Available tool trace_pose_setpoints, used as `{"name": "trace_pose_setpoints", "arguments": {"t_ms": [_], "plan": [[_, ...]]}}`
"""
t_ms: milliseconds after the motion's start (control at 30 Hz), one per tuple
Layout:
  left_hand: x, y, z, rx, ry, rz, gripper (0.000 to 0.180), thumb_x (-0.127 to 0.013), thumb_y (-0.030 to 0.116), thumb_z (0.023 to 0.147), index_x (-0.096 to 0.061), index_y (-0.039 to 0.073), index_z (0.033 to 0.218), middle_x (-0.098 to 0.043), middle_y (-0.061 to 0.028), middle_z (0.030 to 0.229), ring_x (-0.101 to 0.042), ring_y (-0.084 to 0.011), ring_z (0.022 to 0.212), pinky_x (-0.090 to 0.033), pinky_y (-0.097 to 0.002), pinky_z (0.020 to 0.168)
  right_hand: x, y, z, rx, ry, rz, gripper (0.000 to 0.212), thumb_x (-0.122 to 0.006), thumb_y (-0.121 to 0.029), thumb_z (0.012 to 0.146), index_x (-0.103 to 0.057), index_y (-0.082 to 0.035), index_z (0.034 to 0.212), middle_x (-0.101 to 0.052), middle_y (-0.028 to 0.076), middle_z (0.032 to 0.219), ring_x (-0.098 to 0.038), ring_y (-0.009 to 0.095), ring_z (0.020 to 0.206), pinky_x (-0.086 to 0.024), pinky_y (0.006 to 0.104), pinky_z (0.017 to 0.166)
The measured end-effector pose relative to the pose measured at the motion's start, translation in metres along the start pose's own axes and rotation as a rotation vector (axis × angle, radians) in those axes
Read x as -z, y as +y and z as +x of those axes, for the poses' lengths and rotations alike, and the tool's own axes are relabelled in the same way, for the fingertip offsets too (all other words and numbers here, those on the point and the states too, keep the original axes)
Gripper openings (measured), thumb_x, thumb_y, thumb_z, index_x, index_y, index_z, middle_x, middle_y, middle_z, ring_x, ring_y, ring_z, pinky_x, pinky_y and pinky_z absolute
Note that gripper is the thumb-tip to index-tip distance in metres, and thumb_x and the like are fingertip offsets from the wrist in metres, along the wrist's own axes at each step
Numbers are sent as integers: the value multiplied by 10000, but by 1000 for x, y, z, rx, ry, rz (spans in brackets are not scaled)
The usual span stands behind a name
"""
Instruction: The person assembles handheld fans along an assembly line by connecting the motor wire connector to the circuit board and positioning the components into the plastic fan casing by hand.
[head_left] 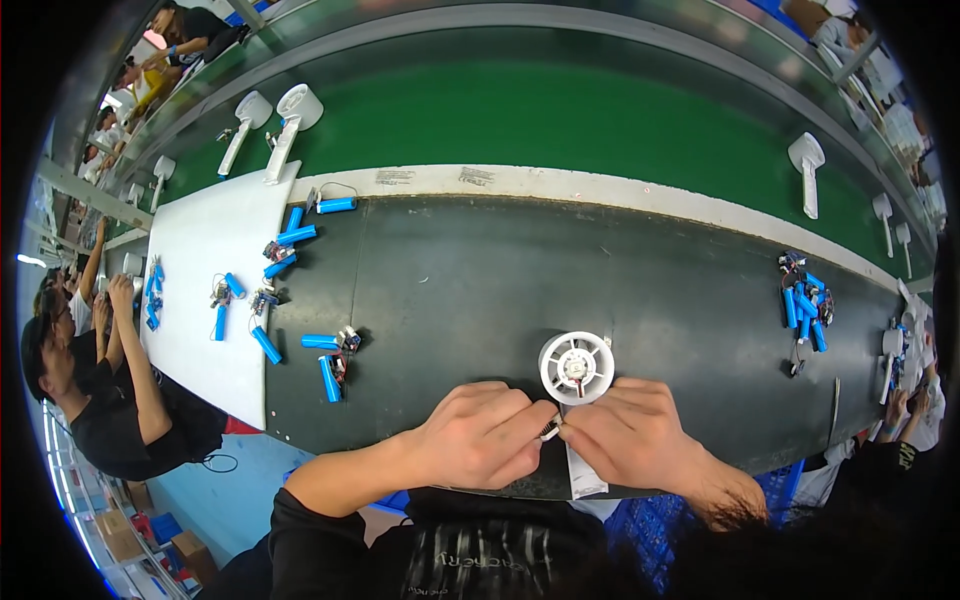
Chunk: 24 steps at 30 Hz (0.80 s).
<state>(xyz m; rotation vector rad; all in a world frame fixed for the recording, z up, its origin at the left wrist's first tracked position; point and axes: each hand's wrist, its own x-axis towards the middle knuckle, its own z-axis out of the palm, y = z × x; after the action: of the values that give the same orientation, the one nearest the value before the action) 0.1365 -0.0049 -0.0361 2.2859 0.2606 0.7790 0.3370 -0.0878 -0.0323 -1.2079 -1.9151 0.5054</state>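
A white handheld fan body (577,368) lies on the dark table edge before me, its round head away from me and its handle toward me. Spokes and a pale motor hub show inside the ring. My left hand (485,435) is closed, its fingertips pinching a small white part with a dark ribbed side (550,430) beside the neck. My right hand (632,432) is closed over the neck and upper handle from the right, fingertips meeting the left's at the small part. The fingers hide most of that part and the neck.
Blue cylindrical batteries with wired boards lie at left (322,342) and in a right-hand pile (805,305). A white sheet (205,330) covers the table's left end. Beyond a pale ledge (540,183), a green conveyor (560,120) carries white fans (806,165). People sit on both sides.
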Motion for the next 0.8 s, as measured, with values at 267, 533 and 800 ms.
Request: {"name": "trace_pose_setpoints", "arguments": {"t_ms": [267, 533, 800], "plan": [[1, -3, -1, -7, 17, -19, 372, -603, -23, 603, -653, -104, 962, -541, -99, 669, -501, -226, 487, -441, -334, 460, 3, -3, -1, 42, -10, -45, 222, -781, -25, 673, -668, -8, 863, -654, 66, 765, -619, 217, 590, -502, 320, 523], [-1, -1, -1, -8, 19, -16, 373, -603, -18, 597, -654, -105, 956, -550, -101, 669, -507, -227, 486, -445, -332, 460, 6, -5, 0, 47, -23, -53, 224, -766, -11, 663, -660, 4, 860, -649, 75, 771, -618, 219, 598, -493, 318, 525], [-6, -2, -2, -20, 37, 29, 379, -619, -10, 601, -651, -108, 965, -531, -91, 662, -486, -222, 477, -428, -340, 449, 5, -7, 0, -9, -63, -84, 182, -740, -30, 658, -632, -28, 805, -576, 56, 719, -557, 229, 547, -447, 331, 503]]}}
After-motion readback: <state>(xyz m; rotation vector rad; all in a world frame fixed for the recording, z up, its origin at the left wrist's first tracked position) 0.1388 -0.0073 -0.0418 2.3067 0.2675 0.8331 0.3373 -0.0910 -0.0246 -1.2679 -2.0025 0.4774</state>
